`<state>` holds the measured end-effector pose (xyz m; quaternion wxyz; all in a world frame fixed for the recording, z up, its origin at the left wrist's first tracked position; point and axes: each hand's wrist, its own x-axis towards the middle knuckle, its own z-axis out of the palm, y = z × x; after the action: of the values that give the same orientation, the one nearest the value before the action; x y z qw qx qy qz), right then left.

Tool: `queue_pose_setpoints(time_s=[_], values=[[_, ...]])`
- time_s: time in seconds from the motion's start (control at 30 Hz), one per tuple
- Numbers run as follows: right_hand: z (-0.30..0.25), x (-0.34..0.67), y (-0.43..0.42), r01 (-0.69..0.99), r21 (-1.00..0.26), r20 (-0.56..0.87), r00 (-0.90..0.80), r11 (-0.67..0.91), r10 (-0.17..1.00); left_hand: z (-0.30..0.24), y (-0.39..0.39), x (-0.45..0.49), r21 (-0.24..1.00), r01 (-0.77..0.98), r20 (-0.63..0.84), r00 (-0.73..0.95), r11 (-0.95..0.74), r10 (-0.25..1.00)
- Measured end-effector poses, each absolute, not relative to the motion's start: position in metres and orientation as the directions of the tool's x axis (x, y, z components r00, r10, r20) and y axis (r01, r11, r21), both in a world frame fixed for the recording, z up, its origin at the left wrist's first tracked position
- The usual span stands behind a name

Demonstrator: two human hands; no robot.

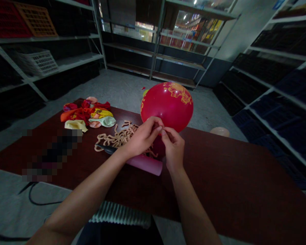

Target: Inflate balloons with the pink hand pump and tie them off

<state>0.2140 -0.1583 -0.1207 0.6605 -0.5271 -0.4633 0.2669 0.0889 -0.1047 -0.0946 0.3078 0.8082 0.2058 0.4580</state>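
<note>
An inflated red balloon [165, 105] with yellow printed figures stands in front of me over the table. My left hand [145, 136] and my right hand [172, 144] meet at its lower side, fingers pinched together around its neck. The neck itself is mostly hidden by my fingertips. Under my left wrist lies a pink cylinder with a black handle, which looks like a balloon pump [148, 165]. A heap of tan, crinkled cords [117, 137] spreads beside it, partly covered by my left hand.
On the dark wooden table [219, 177], several limp coloured balloons [88, 114] are piled at the far left, near a pixelated patch. A pale round object [220, 131] shows beyond the far edge. Shelves with crates [38, 61] line the room; a black cable [43, 204] hangs lower left.
</note>
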Motion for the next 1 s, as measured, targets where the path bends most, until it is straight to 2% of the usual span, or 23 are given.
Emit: queue_pose_setpoints(time_s=[0.13, 0.23, 0.4, 0.53, 0.77, 1.0], values=[[-0.116, 0.213, -0.158, -0.132, -0.961, 0.156, 0.465, 0.243, 0.871, -0.093, -0.105, 0.087, 0.654, 0.022, 0.628, 0.542, -0.756, 0.559], [-0.112, 0.214, -0.157, -0.228, -0.951, 0.096, 0.425, 0.209, 0.900, -0.094, -0.104, 0.086, 0.623, 0.025, 0.645, 0.548, -0.781, 0.532], [-0.109, 0.225, -0.159, -0.288, -0.952, 0.016, 0.282, 0.100, 0.959, -0.095, -0.101, 0.085, 0.584, 0.036, 0.658, 0.564, -0.811, 0.499], [-0.103, 0.233, -0.164, -0.285, -0.956, 0.009, 0.184, 0.062, 0.983, -0.096, -0.101, 0.084, 0.541, 0.044, 0.658, 0.600, -0.840, 0.455], [-0.098, 0.235, -0.168, -0.350, -0.937, -0.010, 0.040, 0.005, 0.999, -0.096, -0.102, 0.085, 0.555, 0.041, 0.666, 0.576, -0.831, 0.474], [-0.100, 0.228, -0.166, -0.464, -0.885, -0.066, 0.057, -0.032, 0.996, -0.101, -0.103, 0.088, 0.409, 0.039, 0.792, 0.481, -0.912, 0.376]])
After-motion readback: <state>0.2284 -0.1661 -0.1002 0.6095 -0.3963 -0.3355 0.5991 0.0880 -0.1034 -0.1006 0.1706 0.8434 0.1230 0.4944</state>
